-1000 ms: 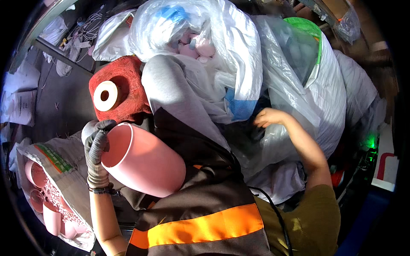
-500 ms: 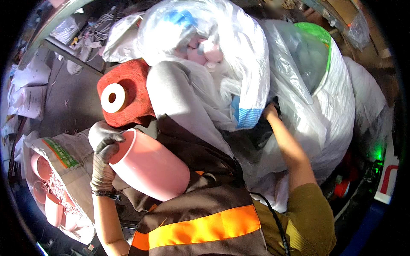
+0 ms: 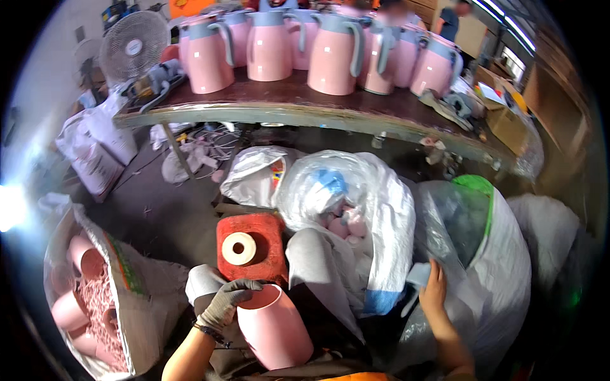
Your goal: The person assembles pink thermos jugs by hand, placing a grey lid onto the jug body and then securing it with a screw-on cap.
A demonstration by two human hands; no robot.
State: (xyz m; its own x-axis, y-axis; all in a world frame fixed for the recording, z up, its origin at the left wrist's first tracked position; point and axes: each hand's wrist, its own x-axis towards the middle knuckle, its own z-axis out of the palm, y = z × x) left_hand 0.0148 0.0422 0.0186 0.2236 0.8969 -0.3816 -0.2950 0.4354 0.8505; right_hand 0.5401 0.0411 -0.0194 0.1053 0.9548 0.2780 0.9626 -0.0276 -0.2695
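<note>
My left hand (image 3: pixel 230 303), in a grey glove, grips the rim of a pink plastic jug body (image 3: pixel 274 330). The body is hollow and tilted, with its open end up, above my lap. To the right, my bare right hand (image 3: pixel 434 287) holds a grey-blue jug handle (image 3: pixel 418 275); its wide end shows beside the fingers and a thin strip hangs below. In front of my left hand is a red padded block (image 3: pixel 270 244) with a cream ring-shaped roll (image 3: pixel 239 249) on it.
Pink jugs (image 3: pixel 333 57) with grey-blue handles crowd the table (image 3: pixel 267 95) ahead. A sack (image 3: pixel 149 279) of pink jug bodies and shreds stands left. Plastic-lined bags (image 3: pixel 391 228) stand ahead and right. A fan (image 3: pixel 135 47) and a person (image 3: pixel 450 22) are farther back.
The view has tilted up, bringing in the table and jugs. My right hand has come up from between the bags with the grey-blue handle. My left hand still holds the pink body.
</note>
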